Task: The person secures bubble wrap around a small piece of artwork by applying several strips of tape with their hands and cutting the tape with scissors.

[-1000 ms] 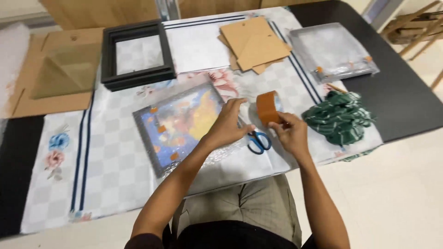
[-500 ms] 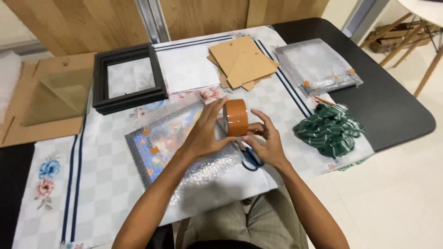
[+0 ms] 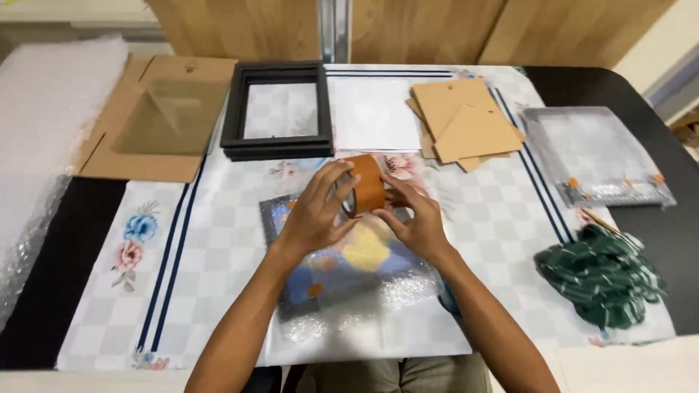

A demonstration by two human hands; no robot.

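The left hand (image 3: 314, 215) and the right hand (image 3: 411, 218) meet a little above the centre of the frame, and both grasp one roll of brown tape (image 3: 366, 183) between them. The left hand's fingers (image 3: 336, 182) curl over the roll from the left side, while the fingertips (image 3: 389, 189) of the right hand press on it from the right, near its lower edge. So the roll lies directly between the two hands, touching both, and neither hand is clearly nearer to it. The roll stands on its edge, with its open hole turned toward the left hand and slightly toward the camera; its round axis runs roughly left to right in the picture. Whether a loose end of tape is already lifted cannot be told, because the fingers hide that part.

Just below the hands, in the lower centre, lies a colourful picture frame (image 3: 349, 269) wrapped in clear bubble film, on a chequered tablecloth (image 3: 218, 218). The roll is held above the upper edge of this wrapped frame, apart from it.

In the upper middle stand stacked black frames (image 3: 277, 109), and to their right a pile of brown backing boards (image 3: 462, 124). At the lower right lies a heap of dark green pieces (image 3: 601, 273).
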